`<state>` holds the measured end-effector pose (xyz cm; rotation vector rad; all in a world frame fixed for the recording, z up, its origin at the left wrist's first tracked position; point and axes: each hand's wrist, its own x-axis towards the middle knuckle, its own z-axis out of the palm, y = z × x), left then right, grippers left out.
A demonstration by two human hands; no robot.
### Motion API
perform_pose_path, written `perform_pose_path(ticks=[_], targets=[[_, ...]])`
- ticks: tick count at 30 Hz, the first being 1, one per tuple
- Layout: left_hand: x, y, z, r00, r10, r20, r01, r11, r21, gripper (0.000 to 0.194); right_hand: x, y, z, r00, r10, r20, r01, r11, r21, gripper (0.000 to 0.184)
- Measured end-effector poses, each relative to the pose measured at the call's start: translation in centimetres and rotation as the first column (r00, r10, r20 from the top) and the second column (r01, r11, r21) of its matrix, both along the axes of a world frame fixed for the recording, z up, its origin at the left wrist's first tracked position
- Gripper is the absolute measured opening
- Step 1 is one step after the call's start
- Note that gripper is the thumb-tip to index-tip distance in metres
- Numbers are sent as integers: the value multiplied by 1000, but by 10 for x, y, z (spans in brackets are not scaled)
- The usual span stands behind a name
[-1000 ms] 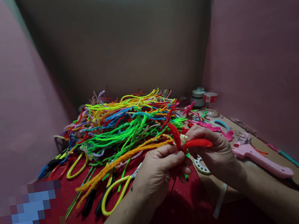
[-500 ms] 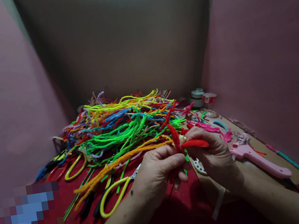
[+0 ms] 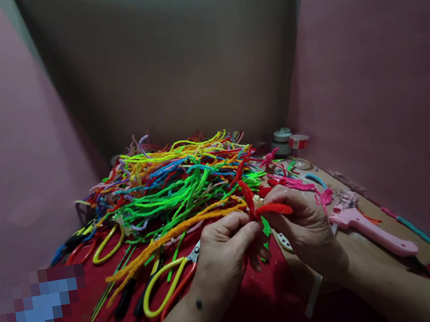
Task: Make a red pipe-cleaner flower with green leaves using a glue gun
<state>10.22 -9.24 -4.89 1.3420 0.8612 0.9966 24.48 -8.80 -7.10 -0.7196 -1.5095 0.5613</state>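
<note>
My left hand (image 3: 224, 255) and my right hand (image 3: 305, 225) meet over the red cloth (image 3: 262, 306), both pinched on a small red pipe-cleaner flower (image 3: 260, 205). Its red looped petals stick up and to the right above my fingers, with a pale bead cluster at the centre and a bit of green below. Just beyond my hands lies a big heap of pipe cleaners (image 3: 178, 183) in green, yellow, orange, blue and red.
Yellow-handled scissors (image 3: 167, 285) lie left of my left hand, with more scissors and pliers further left. A pink glue gun (image 3: 373, 231) lies to the right on a brown board. Small jars and a tape roll (image 3: 289, 141) stand at the back. Pink walls close in both sides.
Both hands with the red flower have shifted slightly left and nearer; the fingers keep working the petals. The view has tilted down a little.
</note>
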Motion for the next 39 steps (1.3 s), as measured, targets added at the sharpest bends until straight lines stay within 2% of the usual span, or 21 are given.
perform_pose_path(ticks=[5,9,14,20,23,28,32,39], targets=[[0,-4,-1,999,30,-12,-29,998,63,20,-3,1,0,1000,18,-10,-18,1000,-13,7],[-1,-5,-1,999,38,9,-39,996,74,19,-2,0,1,995,61,-79,-69,992,-108,3],[-6,3,1,994,-39,106,34,998,49,20,-1,0,-2,978,140,-152,-170,964,-206,8],[-12,9,-1,958,-149,246,155,988,-5,19,0,2,-1,993,66,-102,-83,981,-174,2],[-13,9,-1,941,-170,292,190,981,-40,19,1,7,0,984,41,-172,-79,971,-224,4],[-13,13,-2,916,-173,361,207,977,-58,20,8,18,-3,964,-13,-266,-63,960,-274,8],[-13,17,-3,879,-179,442,241,967,-88,19,10,23,-5,950,3,-314,-92,959,-269,9],[-20,19,2,864,-130,487,214,969,-122,15,16,27,2,932,-41,-361,-69,956,-284,9]])
